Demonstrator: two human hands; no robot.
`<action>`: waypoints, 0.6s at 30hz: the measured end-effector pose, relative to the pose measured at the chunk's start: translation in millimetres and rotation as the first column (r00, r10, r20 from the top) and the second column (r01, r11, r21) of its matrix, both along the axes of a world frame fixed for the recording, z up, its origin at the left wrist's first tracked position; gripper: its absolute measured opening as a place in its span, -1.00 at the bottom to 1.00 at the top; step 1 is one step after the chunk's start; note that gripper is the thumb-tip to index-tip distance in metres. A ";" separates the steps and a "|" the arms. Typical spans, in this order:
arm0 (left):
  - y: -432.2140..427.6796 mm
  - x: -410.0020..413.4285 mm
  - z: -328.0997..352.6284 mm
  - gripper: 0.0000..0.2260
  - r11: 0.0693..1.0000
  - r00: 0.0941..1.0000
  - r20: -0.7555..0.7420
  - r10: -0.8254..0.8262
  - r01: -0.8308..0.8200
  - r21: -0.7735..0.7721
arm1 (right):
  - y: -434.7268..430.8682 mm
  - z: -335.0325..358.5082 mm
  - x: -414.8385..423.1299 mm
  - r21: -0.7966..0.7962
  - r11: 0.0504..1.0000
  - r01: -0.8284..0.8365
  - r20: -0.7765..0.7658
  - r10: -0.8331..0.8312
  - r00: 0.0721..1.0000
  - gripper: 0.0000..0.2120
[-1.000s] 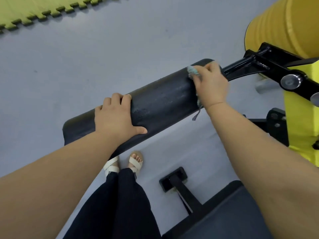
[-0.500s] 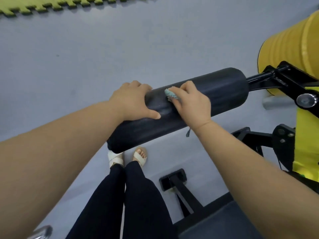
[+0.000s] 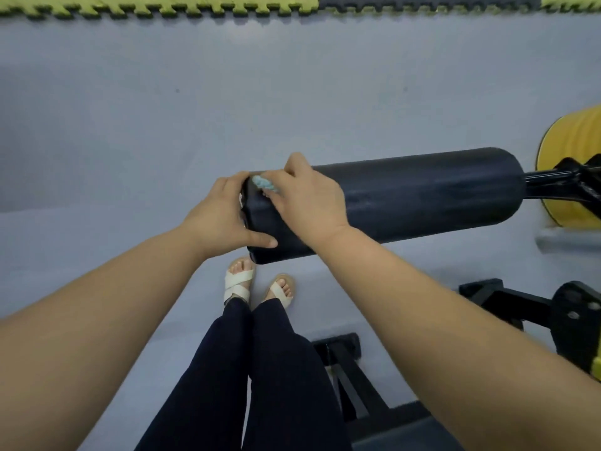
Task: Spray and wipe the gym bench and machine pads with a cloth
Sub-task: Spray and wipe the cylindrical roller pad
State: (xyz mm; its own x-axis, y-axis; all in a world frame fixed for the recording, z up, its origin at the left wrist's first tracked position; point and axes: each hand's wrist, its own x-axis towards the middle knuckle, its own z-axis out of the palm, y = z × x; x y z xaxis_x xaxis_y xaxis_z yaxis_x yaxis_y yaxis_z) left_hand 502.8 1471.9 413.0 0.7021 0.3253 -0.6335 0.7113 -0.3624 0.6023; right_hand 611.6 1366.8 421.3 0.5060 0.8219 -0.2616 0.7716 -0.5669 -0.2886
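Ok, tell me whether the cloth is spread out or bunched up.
Bunched up: only a small crumpled wad of the light blue cloth shows under the right hand, held against the black roller pad.

Green puzzle mats (image 3: 162,8) edge the grey floor (image 3: 195,92), where white sandals (image 3: 237,284) stand.

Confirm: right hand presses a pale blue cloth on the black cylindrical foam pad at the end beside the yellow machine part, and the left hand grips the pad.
Wrong end. The head view shows the right hand pressing the pale blue cloth on the black cylindrical foam pad at its free end, far from the yellow machine part. The left hand grips the pad.
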 end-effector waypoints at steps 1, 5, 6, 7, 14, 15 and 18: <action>-2.2 0.0 0.9 -0.03 1.000 1.000 0.003 0.000 0.000 0.015 | -12.4 0.0 13.4 0.028 0.999 0.029 0.031 -0.030 0.999 -0.76; -8.8 -4.9 0.9 0.03 0.995 1.000 -0.003 -0.022 0.022 0.092 | -68.7 -0.1 69.3 -0.043 0.913 0.405 0.194 -0.390 0.900 -0.71; -10.0 -5.4 -0.1 0.03 0.994 1.000 -0.006 -0.031 0.031 0.101 | -74.7 2.4 73.6 -0.036 0.867 0.497 0.209 -0.480 0.852 -0.70; -10.1 -7.3 -0.8 0.03 0.994 1.000 -0.005 -0.030 0.030 0.103 | -71.5 3.0 70.3 -0.027 0.827 0.562 0.219 -0.544 0.810 -0.70; -13.5 -8.7 -4.9 -0.18 0.993 0.999 0.005 0.039 -0.039 0.108 | 23.7 -0.5 -31.0 -0.075 0.958 0.278 0.027 -0.276 0.961 -0.73; -14.2 -10.3 -5.8 -0.22 0.993 0.999 0.004 0.050 -0.050 0.111 | 26.7 -0.3 -37.6 -0.059 0.975 0.215 -0.014 -0.216 0.976 -0.74; -19.8 -16.7 -5.7 -0.12 0.992 0.999 0.021 0.035 -0.037 0.121 | 3.4 0.7 -15.1 0.056 0.989 0.138 0.015 -0.139 0.990 -0.79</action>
